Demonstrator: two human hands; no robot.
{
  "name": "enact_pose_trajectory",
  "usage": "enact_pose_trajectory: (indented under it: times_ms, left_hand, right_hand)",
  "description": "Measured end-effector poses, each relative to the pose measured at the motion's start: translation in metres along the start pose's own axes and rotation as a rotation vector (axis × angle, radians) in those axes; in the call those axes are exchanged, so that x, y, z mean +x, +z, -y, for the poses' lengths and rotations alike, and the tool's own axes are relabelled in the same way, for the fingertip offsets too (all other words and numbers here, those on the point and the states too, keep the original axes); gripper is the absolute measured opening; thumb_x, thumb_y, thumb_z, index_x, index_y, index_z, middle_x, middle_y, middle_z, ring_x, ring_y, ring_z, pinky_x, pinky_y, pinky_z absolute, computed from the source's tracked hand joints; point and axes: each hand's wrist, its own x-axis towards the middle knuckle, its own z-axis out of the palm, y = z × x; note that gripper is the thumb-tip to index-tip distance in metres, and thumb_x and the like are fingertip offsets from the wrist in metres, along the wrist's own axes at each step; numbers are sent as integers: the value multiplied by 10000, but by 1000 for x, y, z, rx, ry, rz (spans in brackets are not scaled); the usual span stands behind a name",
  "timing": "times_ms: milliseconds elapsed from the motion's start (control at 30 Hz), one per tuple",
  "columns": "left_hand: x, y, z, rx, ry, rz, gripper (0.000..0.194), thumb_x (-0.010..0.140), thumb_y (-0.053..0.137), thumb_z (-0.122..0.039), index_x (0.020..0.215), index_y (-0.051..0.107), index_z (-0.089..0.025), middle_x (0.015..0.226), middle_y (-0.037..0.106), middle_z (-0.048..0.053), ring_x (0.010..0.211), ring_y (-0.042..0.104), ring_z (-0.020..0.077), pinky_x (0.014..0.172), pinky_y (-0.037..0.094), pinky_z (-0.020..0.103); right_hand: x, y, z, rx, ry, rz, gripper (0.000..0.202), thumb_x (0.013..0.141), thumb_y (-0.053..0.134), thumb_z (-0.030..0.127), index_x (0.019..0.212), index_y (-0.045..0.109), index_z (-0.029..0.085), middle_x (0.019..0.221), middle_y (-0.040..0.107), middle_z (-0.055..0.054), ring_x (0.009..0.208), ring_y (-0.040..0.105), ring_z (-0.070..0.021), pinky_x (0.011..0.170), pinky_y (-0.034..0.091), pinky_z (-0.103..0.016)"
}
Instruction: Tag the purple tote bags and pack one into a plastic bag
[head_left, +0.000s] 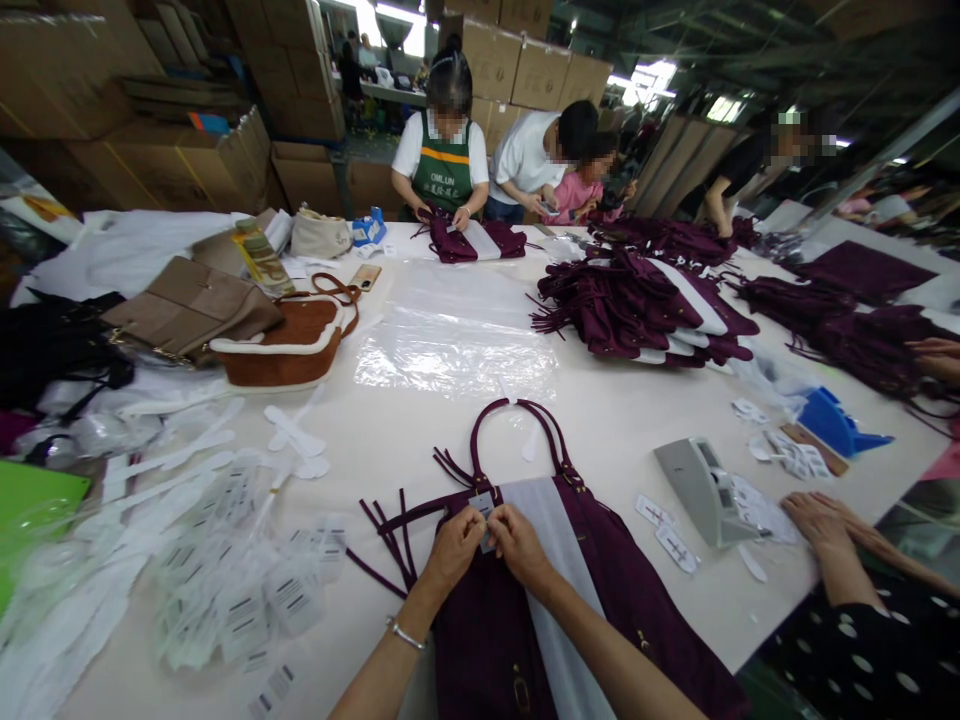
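A dark purple handbag (480, 620) lies on the white table in front of me, its looped handles pointing away and a pale wrapping strip (559, 545) running down its middle. My left hand (457, 540), with a bracelet at the wrist, pinches the edge of a small grey tag (481, 503) near the handle base. From the other side my right hand (514, 540) closes its fingers at the same tag, close to my left fingertips. Purple tassel cords (390, 540) spread out to the left of the bag.
Clear plastic bags (457, 340) lie beyond the handles. Purple bags (637, 310) are piled behind right. A grey dispenser (709, 490) stands at right, near a person's hands (825, 520). Barcode labels (247, 590) and a brown bag (285, 345) lie left. Other people work across the table.
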Motion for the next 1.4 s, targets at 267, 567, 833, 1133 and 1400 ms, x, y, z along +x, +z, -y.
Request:
enact_pose_trajectory:
  times_ms: [267,567,833,1133,1400]
  left_hand:
    - [-1,1,0,161,46,20,209,888,438,-309,735,536,-207,671,533,-37,633,485,131,627,357,253]
    - [-4,5,1,333,117,75,185,861,412,-198,739,549,-222,768,608,1,741,544,161,720,364,282]
    - [-4,9,2,355,95,-27,180,875,400,-239,765,542,-229,746,594,1,721,555,168,697,371,290]
    - [-7,13,2,391,157,-118,202,919,403,-282,846,580,-217,877,597,33,803,596,171,762,469,302]
    - [-60,23,16,771,430,-224,514,889,454,-131,1390,439,-244,1513,412,116,1335,462,271,1048,458,474]
  right_hand:
    - [4,-19,9,-313,-134,169,110,917,423,186,835,494,207,741,540,8,643,509,-133,635,427,-259]
    - [20,-37,7,-291,-46,407,73,755,592,145,738,533,185,713,577,6,653,536,-129,628,436,-244]
    - [15,-20,-3,-66,168,296,164,836,498,347,782,523,195,492,559,63,395,518,-96,405,414,-188]
    - [12,-11,0,55,220,98,333,760,603,470,812,641,144,519,599,44,420,538,-87,418,432,-189]
    - [-90,-61,-2,-223,90,-55,219,818,578,366,841,723,204,764,699,-47,650,661,-195,621,549,-325]
